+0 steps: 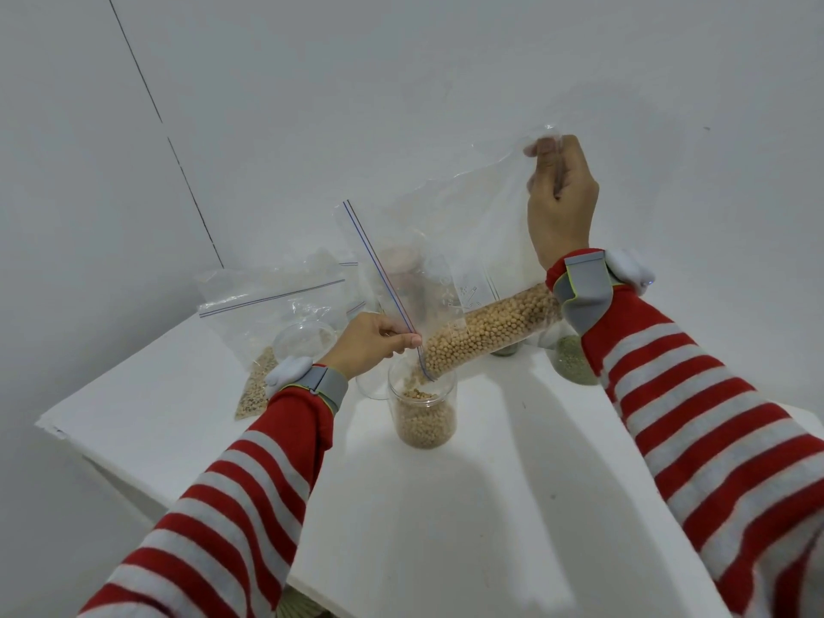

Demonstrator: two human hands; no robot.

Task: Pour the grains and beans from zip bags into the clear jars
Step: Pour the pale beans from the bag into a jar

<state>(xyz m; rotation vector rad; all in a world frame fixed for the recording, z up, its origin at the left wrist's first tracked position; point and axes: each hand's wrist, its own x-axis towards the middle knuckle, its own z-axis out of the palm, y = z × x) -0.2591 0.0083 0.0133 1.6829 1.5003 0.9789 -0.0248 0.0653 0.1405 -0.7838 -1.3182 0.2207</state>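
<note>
A clear zip bag point(468, 243) hangs tilted over the table, with tan soybeans point(486, 332) gathered along its lower edge. My right hand point(562, 202) grips the bag's raised bottom corner high up. My left hand point(370, 345) pinches the bag's zip edge beside its low open corner. That corner sits over the mouth of a clear jar point(421, 410), and beans fall into it. The jar stands upright and is partly filled with beans.
More zip bags of grain point(263, 332) lie at the table's back left. An empty clear jar point(372, 388) stands behind my left wrist. A jar of green grains point(573, 361) sits beside my right sleeve. The white table point(446, 528) ends near the wall.
</note>
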